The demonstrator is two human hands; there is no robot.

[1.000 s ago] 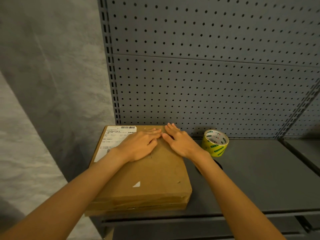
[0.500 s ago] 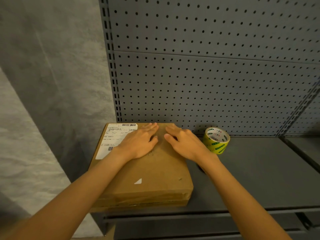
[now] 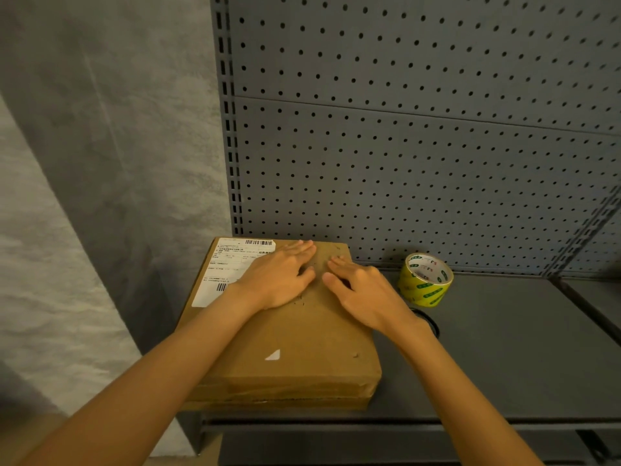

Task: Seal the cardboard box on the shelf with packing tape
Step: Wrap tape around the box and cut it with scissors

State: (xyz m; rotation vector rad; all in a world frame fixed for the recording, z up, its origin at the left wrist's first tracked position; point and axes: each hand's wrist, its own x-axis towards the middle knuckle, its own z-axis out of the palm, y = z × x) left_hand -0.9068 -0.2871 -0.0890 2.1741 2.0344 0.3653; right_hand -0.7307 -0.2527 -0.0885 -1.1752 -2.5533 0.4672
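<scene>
1. Both hands have slid a little apart since a second ago, when their fingertips touched at the middle of the box top; now a small gap of bare cardboard shows between them.
2. The left hand [image 3: 280, 279] lies flat on the cardboard box [image 3: 289, 338], fingers straight and close together, pointing to the far edge. It holds nothing.
3. The right hand [image 3: 364, 292] lies flat on the box too, just beside the left one, fingers straight, thumb out to the side. It holds nothing.
4. The box is brown and flat. It sits at the left end of the dark grey shelf [image 3: 504, 348], with its far edge near the back wall.
5. A white label [image 3: 232, 264] with black bar codes is stuck on the far left part of the box top. The left wrist covers its near right corner.
6. A tiny white triangle scrap [image 3: 273, 355] lies on the box top, near the front.
7. The tape roll [image 3: 425, 280] is yellow with green marks. It rests tilted on the shelf to the right of the box, near the right hand but not touching it.
8. A dark ring [image 3: 430, 322] lies on the shelf, mostly hidden behind the right wrist, so I cannot tell what it is.
9. A grey pegboard [image 3: 420, 146] full of small holes stands behind the shelf.
10. A grey wall [image 3: 100, 146] is on the left.
</scene>
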